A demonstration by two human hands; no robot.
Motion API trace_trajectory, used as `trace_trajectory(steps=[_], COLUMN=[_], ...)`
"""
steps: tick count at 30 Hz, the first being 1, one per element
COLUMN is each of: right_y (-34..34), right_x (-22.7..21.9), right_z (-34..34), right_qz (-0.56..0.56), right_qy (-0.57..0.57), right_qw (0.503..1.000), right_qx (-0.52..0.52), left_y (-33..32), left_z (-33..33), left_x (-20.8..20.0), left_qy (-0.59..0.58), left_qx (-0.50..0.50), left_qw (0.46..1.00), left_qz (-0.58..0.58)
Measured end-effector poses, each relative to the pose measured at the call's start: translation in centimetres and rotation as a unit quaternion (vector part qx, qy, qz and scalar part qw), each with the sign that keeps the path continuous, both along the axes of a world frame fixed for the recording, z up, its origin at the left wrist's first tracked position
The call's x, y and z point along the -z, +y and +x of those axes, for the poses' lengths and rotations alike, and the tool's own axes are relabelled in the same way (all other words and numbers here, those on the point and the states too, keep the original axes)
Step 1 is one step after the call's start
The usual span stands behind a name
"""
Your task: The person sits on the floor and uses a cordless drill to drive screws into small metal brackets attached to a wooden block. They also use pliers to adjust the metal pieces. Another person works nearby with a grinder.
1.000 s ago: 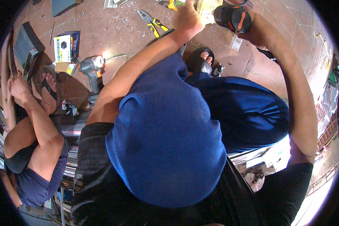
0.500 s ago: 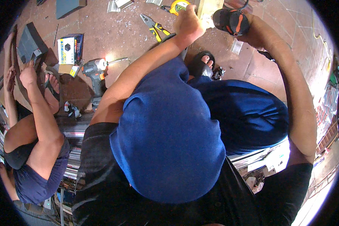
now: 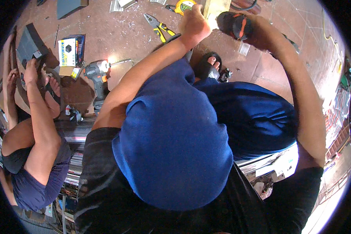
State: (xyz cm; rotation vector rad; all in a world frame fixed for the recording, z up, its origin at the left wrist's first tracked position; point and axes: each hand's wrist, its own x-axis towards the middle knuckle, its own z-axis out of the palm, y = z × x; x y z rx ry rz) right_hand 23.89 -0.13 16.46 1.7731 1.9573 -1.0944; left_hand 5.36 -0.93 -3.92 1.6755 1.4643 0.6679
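Note:
At the top centre, my left hand (image 3: pixel 196 27) is closed at the near left edge of a pale wooden board (image 3: pixel 217 8), thumb pointing away; its fingertips are partly hidden. Just right of the board, my right hand (image 3: pixel 258 36) grips a black-and-orange power tool (image 3: pixel 233 25), whose front end points left towards the board and my left hand. The tool's exact kind and its working tip cannot be made out. Left of my left hand lie yellow-and-black pliers (image 3: pixel 158 28) and a yellow tape measure (image 3: pixel 184 6) on the tiled floor (image 3: pixel 117 33).
A cordless drill (image 3: pixel 97 74) with its lamp lit lies to the left, beside a white-and-yellow box (image 3: pixel 67 52). Farther left, another person's hand (image 3: pixel 31 72) touches a dark grey block (image 3: pixel 32 43). My sandalled foot (image 3: pixel 212 64) stands below the board.
My right hand and the power tool have shifted slightly left and turned a little. My left hand stays nearly in place. The other person's hand has moved slightly.

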Motion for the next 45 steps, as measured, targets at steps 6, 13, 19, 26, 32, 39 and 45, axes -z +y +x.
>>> trace_trajectory(steps=[6, 13, 19, 26, 32, 39, 45], right_y=[0.2, 0.5, -5.3, -11.4, -15.2, -20.4, -23.3], right_x=[0.1, -5.1, -10.0, -2.6, -0.6, 2.2, 1.6], right_z=[-1.4, -0.1, 4.8, 13.9, 17.4, 19.1, 19.7], right_qz=[0.048, 0.023, 0.078, 0.165, 0.164, 0.113, 0.046], right_qy=[0.075, -0.046, 0.0, 0.345, 0.386, 0.42, 0.427], right_qw=[0.996, 0.997, 0.952, 0.729, 0.653, 0.658, 0.703], right_qx=[0.029, 0.056, 0.297, 0.567, 0.631, 0.614, 0.567], left_y=[0.0, 0.8, 0.4, 0.5, -4.0, -10.6, -12.1], left_z=[-0.3, 0.0, -1.6, -4.3, -16.1, -29.9, -31.9], left_x=[-0.7, -2.5, -5.5, -4.5, -7.3, -12.2, -15.3], left_qy=[-0.007, -0.008, 0.039, 0.052, -0.492, -0.55, -0.555], left_qx=[0.011, 0.004, 0.101, 0.24, -0.112, -0.195, -0.227], left_qw=[1.0, 0.991, 0.983, 0.94, 0.723, 0.667, 0.681], left_qz=[0.002, -0.137, 0.149, 0.235, -0.472, -0.463, -0.421])
